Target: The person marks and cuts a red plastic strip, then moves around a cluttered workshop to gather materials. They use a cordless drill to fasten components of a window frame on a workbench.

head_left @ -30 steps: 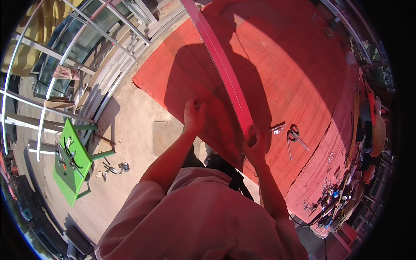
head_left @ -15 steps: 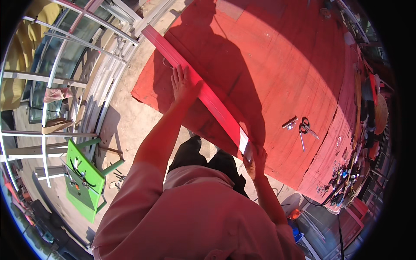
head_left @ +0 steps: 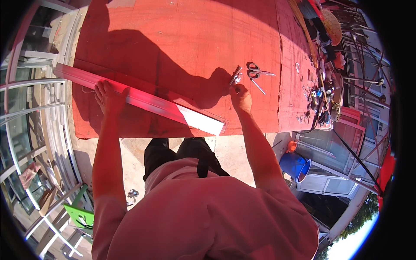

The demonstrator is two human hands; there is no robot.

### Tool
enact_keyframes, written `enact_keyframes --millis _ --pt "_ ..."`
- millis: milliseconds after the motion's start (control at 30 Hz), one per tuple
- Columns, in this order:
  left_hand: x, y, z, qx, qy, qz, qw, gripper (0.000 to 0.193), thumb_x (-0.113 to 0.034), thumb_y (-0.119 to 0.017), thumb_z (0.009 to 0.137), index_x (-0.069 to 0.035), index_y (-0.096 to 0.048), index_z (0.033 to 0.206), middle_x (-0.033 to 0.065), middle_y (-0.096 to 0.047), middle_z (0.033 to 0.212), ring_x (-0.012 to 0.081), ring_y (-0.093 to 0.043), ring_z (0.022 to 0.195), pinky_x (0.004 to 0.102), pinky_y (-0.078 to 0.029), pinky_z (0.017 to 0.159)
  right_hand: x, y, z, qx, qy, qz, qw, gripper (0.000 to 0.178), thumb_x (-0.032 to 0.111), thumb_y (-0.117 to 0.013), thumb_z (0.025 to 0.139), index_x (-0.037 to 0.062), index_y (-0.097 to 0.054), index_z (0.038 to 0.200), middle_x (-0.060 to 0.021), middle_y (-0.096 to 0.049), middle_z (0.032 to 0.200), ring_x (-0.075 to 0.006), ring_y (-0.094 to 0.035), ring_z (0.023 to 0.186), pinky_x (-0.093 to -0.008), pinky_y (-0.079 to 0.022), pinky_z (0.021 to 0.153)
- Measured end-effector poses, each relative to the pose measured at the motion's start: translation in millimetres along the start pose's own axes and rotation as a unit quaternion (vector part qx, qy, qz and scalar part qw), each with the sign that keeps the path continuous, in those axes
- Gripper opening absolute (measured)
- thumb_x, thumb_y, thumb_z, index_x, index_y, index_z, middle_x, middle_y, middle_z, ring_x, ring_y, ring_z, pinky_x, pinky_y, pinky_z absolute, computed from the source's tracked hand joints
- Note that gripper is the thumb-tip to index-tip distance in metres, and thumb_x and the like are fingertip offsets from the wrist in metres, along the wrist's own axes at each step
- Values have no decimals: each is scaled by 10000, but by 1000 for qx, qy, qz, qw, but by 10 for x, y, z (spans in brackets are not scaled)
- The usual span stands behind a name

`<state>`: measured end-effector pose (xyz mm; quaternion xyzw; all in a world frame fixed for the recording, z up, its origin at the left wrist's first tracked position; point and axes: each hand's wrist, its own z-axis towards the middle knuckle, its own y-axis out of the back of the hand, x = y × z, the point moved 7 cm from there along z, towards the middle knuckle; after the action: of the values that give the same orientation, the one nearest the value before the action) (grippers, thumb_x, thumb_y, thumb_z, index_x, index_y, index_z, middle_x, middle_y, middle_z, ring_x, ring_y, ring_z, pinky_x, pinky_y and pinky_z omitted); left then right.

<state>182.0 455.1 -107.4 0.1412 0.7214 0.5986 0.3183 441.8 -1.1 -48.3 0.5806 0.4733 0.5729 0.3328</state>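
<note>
A long pale metal profile (head_left: 149, 104) lies slantwise on the red-covered table (head_left: 190, 47); shade tints most of it red, and its right end is sunlit white. My left hand (head_left: 110, 97) rests across its left part, fingers spread and thumb apart. Away from the profile, my right hand (head_left: 241, 99) is closed, thumb and forefinger together at the near end of a small metal piece (head_left: 237, 74). Whether the fingers grip that piece is hard to see. Beside it lie black-handled scissors (head_left: 254, 70) and a thin white stick (head_left: 258, 87).
Small hardware (head_left: 318, 97) and tools clutter the table's right side. A blue bucket (head_left: 294, 167) stands on the floor to the right, near leaning framed panes (head_left: 329, 147). White metal frames (head_left: 32, 108) line the left side, and a green stool (head_left: 80, 216) sits at lower left.
My right hand has let go of the profile's near end and moved to the small metal pieces. The profile has swung flatter across the table, and my view has turned right.
</note>
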Motion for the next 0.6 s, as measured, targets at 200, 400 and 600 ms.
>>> enact_keyframes --millis 200,400,600 --pt "32 47 119 24 -34 16 999 1055 -555 -795 707 59 -338 1433 246 -322 1485 447 -289 1399 542 -270 1150 48 114 744 -3 -51 -105 993 352 412 -614 878 100 -715 1009 -163 -702 1057 -349 -659 1010 -457 -513 857" --pt "-11 98 123 -2 -60 -28 998 1019 -504 -842 662 78 -381 1359 237 -382 1405 444 -370 1312 535 -349 1085 -668 340 1126 3 -126 -203 971 350 332 -564 916 121 -677 1171 -143 -654 1214 -347 -579 1185 -479 -463 986" --pt "-16 92 136 23 -69 -45 996 960 -479 -829 689 85 -397 1333 251 -369 1415 443 -351 1328 534 -355 1082 -1096 326 804 22 -71 -314 946 314 324 -591 903 133 -637 1149 -106 -640 1193 -306 -562 1189 -519 -411 978"
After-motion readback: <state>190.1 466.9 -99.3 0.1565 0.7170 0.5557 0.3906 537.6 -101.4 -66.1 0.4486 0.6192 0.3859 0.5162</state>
